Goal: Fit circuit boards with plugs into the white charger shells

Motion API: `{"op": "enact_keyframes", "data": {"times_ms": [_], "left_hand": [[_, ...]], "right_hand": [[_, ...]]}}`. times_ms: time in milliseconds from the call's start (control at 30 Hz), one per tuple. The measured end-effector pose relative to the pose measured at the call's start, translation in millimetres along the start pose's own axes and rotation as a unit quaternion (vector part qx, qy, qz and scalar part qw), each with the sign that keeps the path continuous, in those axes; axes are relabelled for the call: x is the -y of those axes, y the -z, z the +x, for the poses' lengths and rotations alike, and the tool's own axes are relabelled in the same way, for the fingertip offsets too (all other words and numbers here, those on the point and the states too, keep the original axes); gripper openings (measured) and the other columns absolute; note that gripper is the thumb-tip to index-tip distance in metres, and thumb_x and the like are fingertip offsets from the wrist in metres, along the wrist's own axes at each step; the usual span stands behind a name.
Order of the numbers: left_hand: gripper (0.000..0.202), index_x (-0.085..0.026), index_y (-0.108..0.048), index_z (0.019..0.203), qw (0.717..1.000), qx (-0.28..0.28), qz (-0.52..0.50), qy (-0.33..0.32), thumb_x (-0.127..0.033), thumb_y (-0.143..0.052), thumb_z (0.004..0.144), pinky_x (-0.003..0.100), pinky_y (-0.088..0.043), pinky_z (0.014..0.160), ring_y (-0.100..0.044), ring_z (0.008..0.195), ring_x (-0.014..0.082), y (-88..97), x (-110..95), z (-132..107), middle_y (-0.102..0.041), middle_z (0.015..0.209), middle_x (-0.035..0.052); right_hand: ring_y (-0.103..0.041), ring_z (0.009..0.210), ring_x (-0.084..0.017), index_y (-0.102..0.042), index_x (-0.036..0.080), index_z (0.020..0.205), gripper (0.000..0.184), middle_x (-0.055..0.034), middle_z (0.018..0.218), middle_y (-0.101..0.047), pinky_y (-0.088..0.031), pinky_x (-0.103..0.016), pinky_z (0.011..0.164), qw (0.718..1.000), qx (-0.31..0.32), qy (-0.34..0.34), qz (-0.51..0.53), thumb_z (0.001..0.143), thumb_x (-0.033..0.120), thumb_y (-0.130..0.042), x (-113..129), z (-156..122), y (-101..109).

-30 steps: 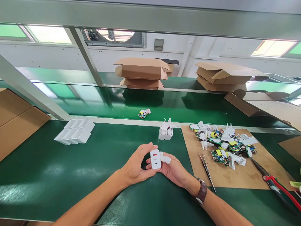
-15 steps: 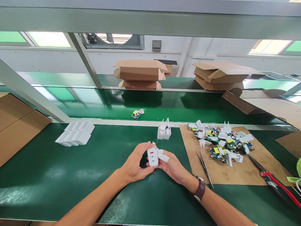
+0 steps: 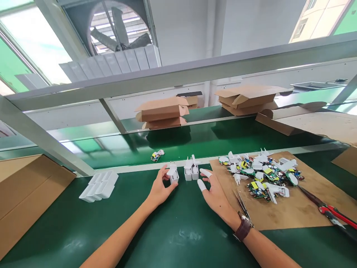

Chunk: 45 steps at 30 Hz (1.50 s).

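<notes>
My left hand (image 3: pixel 160 190) has its thumb and fingers around a white charger housing (image 3: pixel 174 179), which stands upright on the green bench with a white plug part in its open top. Just right of it stand two more white charger housings (image 3: pixel 191 174) side by side, with plug parts sticking out of their tops. My right hand (image 3: pixel 216 193) is beside that pair, fingers spread, holding nothing. White finger cots cover two of its fingertips, and a brown-strapped watch (image 3: pixel 243 226) is on the wrist.
On brown cardboard (image 3: pixel 276 216) at right lie a pile of circuit boards with white plug parts (image 3: pixel 259 173), tweezers (image 3: pixel 242 204) and red-handled cutters (image 3: pixel 325 209). Several white housings (image 3: pixel 99 186) stand at left. One circuit board (image 3: pixel 157 155) lies behind the bench rail. Cardboard boxes (image 3: pixel 163 109) stand farther back.
My hands have parted. The left carried the white charger housing forward and set it upright beside the pair; the right let go and opened near them. The view has tilted up.
</notes>
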<state>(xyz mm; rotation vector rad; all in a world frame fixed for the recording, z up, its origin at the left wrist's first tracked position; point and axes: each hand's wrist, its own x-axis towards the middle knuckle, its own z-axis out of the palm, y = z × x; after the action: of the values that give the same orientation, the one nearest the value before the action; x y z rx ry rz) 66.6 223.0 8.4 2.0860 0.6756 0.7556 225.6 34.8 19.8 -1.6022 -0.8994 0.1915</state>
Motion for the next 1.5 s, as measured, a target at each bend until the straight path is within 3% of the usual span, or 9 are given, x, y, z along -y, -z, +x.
{"op": "enact_keyframes", "data": {"times_ms": [133, 267, 500, 633, 867, 1033, 1167, 1300, 1500], "left_hand": [[0.088, -0.02, -0.037, 0.152, 0.998, 0.06, -0.024, 0.012, -0.042, -0.078, 0.077, 0.042, -0.056, 0.098, -0.07, 0.1, 0.0227, -10.9, 2, 27, -0.068, 0.129, 0.0118], [0.089, -0.022, -0.053, 0.144, 0.995, 0.101, 0.017, 0.007, -0.046, -0.087, 0.064, 0.039, -0.055, 0.102, -0.065, 0.122, 0.0279, 7.8, 8, 49, -0.064, 0.141, 0.0114], [0.075, -0.015, -0.056, 0.133, 0.981, -0.091, 0.123, 0.119, -0.042, -0.079, 0.067, 0.057, -0.019, 0.127, -0.029, 0.154, 0.0419, 74.8, 29, 95, -0.049, 0.155, 0.0201], [0.057, -0.015, -0.063, 0.117, 0.967, -0.154, 0.103, 0.176, -0.037, -0.077, 0.067, 0.061, -0.03, 0.122, -0.048, 0.142, 0.0455, 86.3, 37, 100, -0.066, 0.132, 0.0216], [0.03, -0.018, -0.063, 0.097, 0.956, -0.231, -0.063, 0.171, -0.043, -0.065, 0.081, 0.047, -0.058, 0.099, -0.073, 0.104, 0.0294, 80.8, 27, 82, -0.073, 0.1, 0.0121], [0.048, -0.02, -0.07, 0.104, 0.963, -0.145, -0.183, 0.135, -0.052, -0.078, 0.07, 0.036, -0.063, 0.091, -0.074, 0.1, 0.0253, 85.2, 1, 33, -0.076, 0.109, 0.0085], [0.055, -0.02, -0.075, 0.103, 0.978, 0.055, -0.16, 0.12, -0.05, -0.091, 0.059, 0.04, -0.064, 0.094, -0.074, 0.104, 0.0308, 70.6, -16, -5, -0.078, 0.111, 0.0096], [0.041, -0.026, -0.075, 0.112, 0.976, 0.208, -0.045, 0.041, -0.048, -0.079, 0.077, 0.046, -0.057, 0.106, -0.072, 0.112, 0.0293, 45.6, -25, -27, -0.076, 0.12, 0.0074], [0.038, -0.029, -0.07, 0.124, 0.983, 0.139, 0.103, -0.07, -0.038, -0.072, 0.087, 0.047, -0.052, 0.11, -0.067, 0.122, 0.0266, 59.7, -26, -40, -0.072, 0.13, 0.0082]], "right_hand": [[-0.065, 0.116, -0.025, -0.059, 0.022, 0.13, 0.039, -0.0114, 0.13, -0.064, -0.059, -0.046, 0.099, 0.999, -0.005, 0.045, -0.02, 0.092, 0.024, -0.05, -5, 3, -4], [-0.064, 0.12, -0.024, -0.054, 0.024, 0.135, 0.04, -0.0104, 0.133, -0.062, -0.057, -0.045, 0.105, 0.993, -0.014, 0.106, -0.041, 0.096, 0.019, -0.046, 9, -2, -5], [-0.058, 0.128, -0.025, -0.049, 0.019, 0.138, 0.042, -0.0158, 0.137, -0.057, -0.054, -0.046, 0.109, 0.963, 0.014, 0.251, -0.095, 0.098, 0.008, -0.045, 26, -19, -17], [-0.062, 0.118, -0.028, -0.051, 0.015, 0.133, 0.041, -0.0181, 0.129, -0.061, -0.059, -0.048, 0.099, 0.938, 0.037, 0.318, -0.134, 0.094, 0.006, -0.046, 25, -24, -26], [-0.063, 0.11, -0.029, -0.056, 0.013, 0.121, 0.033, -0.0194, 0.123, -0.064, -0.06, -0.046, 0.09, 0.922, 0.032, 0.348, -0.165, 0.09, 0.006, -0.046, 28, -22, -29], [-0.061, 0.116, -0.029, -0.057, 0.011, 0.122, 0.029, -0.0202, 0.123, -0.065, -0.057, -0.045, 0.095, 0.923, 0.025, 0.352, -0.153, 0.094, 0.011, -0.049, 30, -20, -29], [-0.061, 0.116, -0.026, -0.052, 0.013, 0.134, 0.04, -0.0179, 0.126, -0.064, -0.056, -0.044, 0.099, 0.938, 0.036, 0.317, -0.135, 0.094, 0.009, -0.048, 25, -15, -24], [-0.062, 0.113, -0.027, -0.054, 0.017, 0.133, 0.043, -0.0153, 0.124, -0.065, -0.056, -0.045, 0.098, 0.944, 0.091, 0.283, -0.146, 0.091, 0.01, -0.054, 16, -15, -19], [-0.064, 0.112, -0.032, -0.063, 0.019, 0.115, 0.029, -0.0138, 0.117, -0.069, -0.056, -0.05, 0.097, 0.905, 0.237, 0.272, -0.224, 0.087, 0.022, -0.068, 3, -25, -13]]}}
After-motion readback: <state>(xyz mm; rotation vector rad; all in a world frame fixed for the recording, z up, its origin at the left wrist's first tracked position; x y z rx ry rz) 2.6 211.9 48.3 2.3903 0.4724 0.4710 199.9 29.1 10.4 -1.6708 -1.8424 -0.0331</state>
